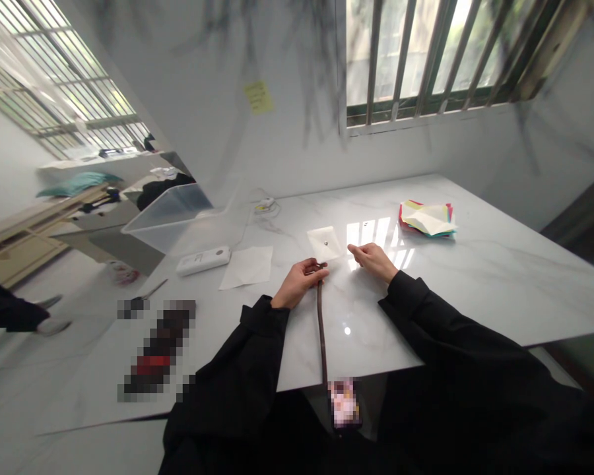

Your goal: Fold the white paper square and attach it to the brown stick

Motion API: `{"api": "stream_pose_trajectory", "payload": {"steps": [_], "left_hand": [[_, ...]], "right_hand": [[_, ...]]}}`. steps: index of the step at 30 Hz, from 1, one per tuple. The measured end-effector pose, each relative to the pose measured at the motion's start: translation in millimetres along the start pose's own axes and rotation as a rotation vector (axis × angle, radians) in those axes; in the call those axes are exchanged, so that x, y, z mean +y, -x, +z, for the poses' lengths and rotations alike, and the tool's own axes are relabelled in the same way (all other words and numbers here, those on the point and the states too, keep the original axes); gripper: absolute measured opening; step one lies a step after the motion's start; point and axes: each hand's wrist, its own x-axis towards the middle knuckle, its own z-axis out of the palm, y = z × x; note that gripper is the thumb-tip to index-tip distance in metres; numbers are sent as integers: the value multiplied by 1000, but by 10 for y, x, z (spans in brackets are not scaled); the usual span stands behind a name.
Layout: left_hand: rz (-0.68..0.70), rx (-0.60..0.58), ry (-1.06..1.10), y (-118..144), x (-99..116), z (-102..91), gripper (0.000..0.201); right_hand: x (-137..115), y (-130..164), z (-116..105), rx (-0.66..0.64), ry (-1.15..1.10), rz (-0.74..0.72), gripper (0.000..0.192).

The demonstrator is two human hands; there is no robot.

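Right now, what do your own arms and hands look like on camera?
Both arms wear long black sleeves with loose cuffs ending at the wrists. The left hand and right hand are bare: no gloves, rings, watch or markings visible.

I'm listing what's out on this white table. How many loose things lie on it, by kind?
Dark strap, held in the left hand: 1
White paper sheets: 2
Stack of coloured paper: 1
White remote-like device: 1
Clear plastic bin: 1
Total: 6
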Motion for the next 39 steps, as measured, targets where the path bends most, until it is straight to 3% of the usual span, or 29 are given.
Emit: {"api": "stream_pose_trajectory", "payload": {"steps": [8, 11, 13, 16, 17, 19, 24, 26, 30, 39], "left_hand": [[11, -4, -3, 2, 13, 7, 51], [27, 6, -5, 9, 18, 15, 51], [28, 18, 1, 14, 20, 17, 51], [11, 25, 15, 18, 25, 16, 52], [4, 27, 21, 17, 26, 13, 53], [-4, 34, 30, 13, 25, 9, 55], [2, 43, 18, 5, 7, 5, 59], [8, 38, 16, 5, -1, 5, 57], [24, 26, 16, 3, -10, 2, 54], [26, 31, 23, -6, -13, -2, 53]], "right_hand": [[34, -9, 20, 84, -84, -17, 48], [-3, 8, 8, 89, -173, 16, 57], [-49, 36, 3, -50, -218, 40, 64], [-105, 78, 20, -362, -268, 15, 73], [-112, 84, 31, -399, -286, 4, 74], [-104, 77, 49, -341, -314, 6, 72], [-47, 21, 17, -2, -286, 39, 62], [-49, 20, -5, -27, -285, 47, 63], [-82, 44, 1, -292, -245, -7, 73], [-13, 18, 88, -131, -362, 51, 68]]}}
